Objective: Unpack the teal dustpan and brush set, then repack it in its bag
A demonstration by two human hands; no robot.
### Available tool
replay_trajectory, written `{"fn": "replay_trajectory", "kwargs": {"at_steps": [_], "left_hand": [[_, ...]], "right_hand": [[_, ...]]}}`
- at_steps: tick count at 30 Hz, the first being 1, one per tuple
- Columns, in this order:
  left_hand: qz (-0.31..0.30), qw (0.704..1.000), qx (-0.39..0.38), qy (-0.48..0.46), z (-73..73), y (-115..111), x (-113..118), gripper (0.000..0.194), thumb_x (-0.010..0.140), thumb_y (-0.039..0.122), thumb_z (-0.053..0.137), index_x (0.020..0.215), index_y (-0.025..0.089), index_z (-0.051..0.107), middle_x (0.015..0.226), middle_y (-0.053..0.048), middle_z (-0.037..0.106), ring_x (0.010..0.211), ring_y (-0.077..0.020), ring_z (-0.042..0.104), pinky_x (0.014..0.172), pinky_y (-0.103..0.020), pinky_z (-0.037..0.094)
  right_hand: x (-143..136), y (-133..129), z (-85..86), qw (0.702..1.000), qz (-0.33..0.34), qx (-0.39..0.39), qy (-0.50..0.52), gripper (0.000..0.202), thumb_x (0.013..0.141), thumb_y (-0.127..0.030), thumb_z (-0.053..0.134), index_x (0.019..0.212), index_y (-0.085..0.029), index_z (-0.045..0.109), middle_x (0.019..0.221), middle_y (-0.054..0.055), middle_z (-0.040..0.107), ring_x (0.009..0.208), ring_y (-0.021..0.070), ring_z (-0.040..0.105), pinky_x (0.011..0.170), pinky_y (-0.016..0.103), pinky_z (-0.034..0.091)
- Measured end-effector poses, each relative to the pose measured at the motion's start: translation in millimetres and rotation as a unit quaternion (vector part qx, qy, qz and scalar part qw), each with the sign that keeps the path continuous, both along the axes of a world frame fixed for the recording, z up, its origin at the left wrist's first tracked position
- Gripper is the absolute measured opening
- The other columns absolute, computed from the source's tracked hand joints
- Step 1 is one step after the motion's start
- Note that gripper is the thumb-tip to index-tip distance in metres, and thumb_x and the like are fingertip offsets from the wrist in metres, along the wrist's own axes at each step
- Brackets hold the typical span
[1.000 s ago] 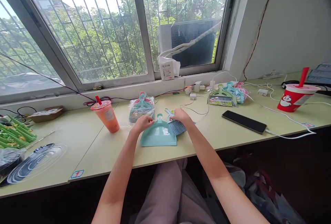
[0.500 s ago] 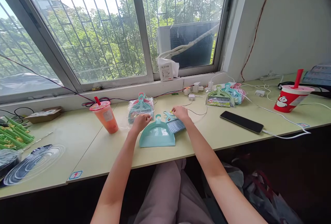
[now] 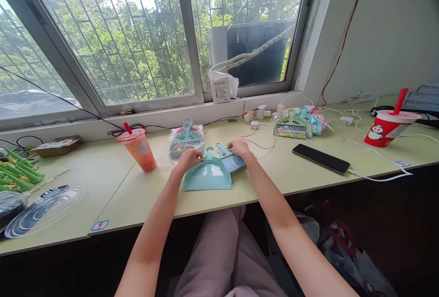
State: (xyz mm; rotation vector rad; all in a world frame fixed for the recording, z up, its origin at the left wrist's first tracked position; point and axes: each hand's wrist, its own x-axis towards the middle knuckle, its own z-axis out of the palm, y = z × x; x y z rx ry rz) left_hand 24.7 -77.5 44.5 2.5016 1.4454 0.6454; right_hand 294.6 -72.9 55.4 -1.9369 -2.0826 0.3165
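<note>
On the pale surface [image 3: 284, 176] beside the window, the left hand's [image 3: 188, 159] fingers curl at the back corner of a light-blue dustpan [image 3: 208, 177]; whether they pinch its rim or merely rest on it cannot be told. The right hand [image 3: 240, 147] lies over the far end of a matching hand brush [image 3: 233, 162], its fingers bent close together, though the back of the hand hides whether they are clamped on it. The dustpan lies flat with its wide lip toward the person, and the brush is angled just beside its right edge, bristles showing; a hand on each probably serves to keep the pair steady and lined up. Behind the left hand sits a plastic-wrapped dustpan set [image 3: 187, 143], and farther right another bagged set with a green dustpan [image 3: 293, 125], both perhaps set back to leave elbow room. An orange drink cup [image 3: 143, 153] (red straw and all) stands to the left, out of the forearm's way. To the right, a black smartphone [image 3: 320, 159] lies flat at the end of a white cable [image 3: 377, 179], presumably to charge. Beyond it stands a red paper cup [image 3: 388, 129].
</note>
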Motion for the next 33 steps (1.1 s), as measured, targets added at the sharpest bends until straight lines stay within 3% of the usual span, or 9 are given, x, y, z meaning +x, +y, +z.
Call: {"fn": "replay_trajectory", "kwargs": {"at_steps": [4,8,11,14,17,19,24,27,33], "left_hand": [[-0.03,0.993,0.018,-0.117,4.5,1.5,-1.2,0.029,0.081,0.047,0.06,0.071,0.019,0.058,0.091,-0.007,0.061,0.081,-0.0196,0.056,0.074,-0.031,0.042],[-0.006,0.974,0.008,-0.228,12.4,1.5,-4.4,0.028,0.088,0.048,0.05,0.084,0.021,0.051,0.082,-0.003,0.06,0.073,-0.0168,0.051,0.069,-0.029,0.039],[0.029,0.964,-0.023,-0.265,13.4,2.7,-5.4,0.029,0.088,0.048,0.049,0.097,0.021,0.054,0.08,-0.002,0.063,0.071,-0.0165,0.051,0.066,-0.028,0.037],[0.07,0.952,-0.015,-0.296,13.3,4.9,-5.1,0.031,0.086,0.045,0.05,0.101,0.019,0.059,0.091,-0.006,0.067,0.084,-0.02,0.058,0.072,-0.029,0.041],[0.095,0.953,0.003,-0.289,15.0,6.0,-5.0,0.032,0.084,0.046,0.051,0.092,0.017,0.062,0.086,-0.007,0.067,0.089,-0.0221,0.058,0.077,-0.03,0.043],[0.073,0.956,-0.005,-0.285,15.7,5.6,-4.1,0.035,0.084,0.05,0.051,0.085,0.017,0.062,0.081,-0.006,0.064,0.085,-0.021,0.056,0.075,-0.03,0.043],[-0.01,0.952,-0.04,-0.303,10.5,3.9,4.9,0.049,0.084,0.065,0.046,0.08,0.018,0.057,0.081,-0.004,0.061,0.082,-0.0189,0.054,0.075,-0.029,0.044],[-0.013,0.949,-0.049,-0.311,7.3,3.2,10.2,0.057,0.08,0.072,0.048,0.086,0.017,0.059,0.088,-0.005,0.063,0.088,-0.021,0.055,0.077,-0.03,0.044],[-0.019,0.947,-0.037,-0.32,10.1,-2.4,12.8,0.06,0.078,0.069,0.06,0.106,0.016,0.064,0.106,-0.009,0.068,0.1,-0.0253,0.059,0.083,-0.031,0.047]], "right_hand": [[8.1,5.4,0.8,0.976,0.024,0.038,0.211,0.026,0.083,-0.022,0.069,0.108,-0.022,0.075,0.115,0.004,0.075,0.105,0.0173,0.067,0.086,0.026,0.047],[9.8,4.3,10.7,0.868,0.133,0.071,0.472,0.042,0.069,-0.035,0.081,0.106,-0.017,0.075,0.101,0.006,0.076,0.087,0.0164,0.067,0.076,0.027,0.05],[3.3,-2.0,19.0,0.809,0.156,0.112,0.556,0.051,0.063,-0.048,0.083,0.105,-0.019,0.076,0.097,0.006,0.076,0.087,0.0175,0.067,0.074,0.028,0.052],[-6.4,-8.9,24.2,0.789,0.151,0.124,0.583,0.05,0.063,-0.053,0.082,0.101,-0.021,0.076,0.097,0.006,0.076,0.091,0.0192,0.067,0.073,0.028,0.053],[-17.6,-12.8,24.8,0.784,0.159,0.121,0.588,0.048,0.062,-0.053,0.083,0.098,-0.022,0.077,0.1,0.007,0.076,0.09,0.0192,0.067,0.07,0.028,0.053],[-26.6,-13.4,22.1,0.788,0.165,0.123,0.58,0.046,0.063,-0.053,0.082,0.095,-0.021,0.076,0.101,0.007,0.076,0.084,0.0179,0.067,0.069,0.028,0.054],[-50.5,-14.2,8.8,0.861,0.111,0.159,0.47,0.03,0.078,-0.045,0.072,0.093,-0.019,0.074,0.09,0.005,0.076,0.067,0.0149,0.066,0.074,0.031,0.055],[-59.6,-16.2,2.6,0.888,0.1,0.23,0.386,0.018,0.086,-0.033,0.064,0.095,-0.02,0.073,0.101,0.005,0.074,0.079,0.0163,0.067,0.083,0.031,0.054],[-72.4,-24.9,-5.9,0.891,0.15,0.317,0.288,0.022,0.096,-0.025,0.052,0.108,-0.02,0.07,0.109,0.01,0.068,0.104,0.0207,0.065,0.094,0.032,0.051]]}}
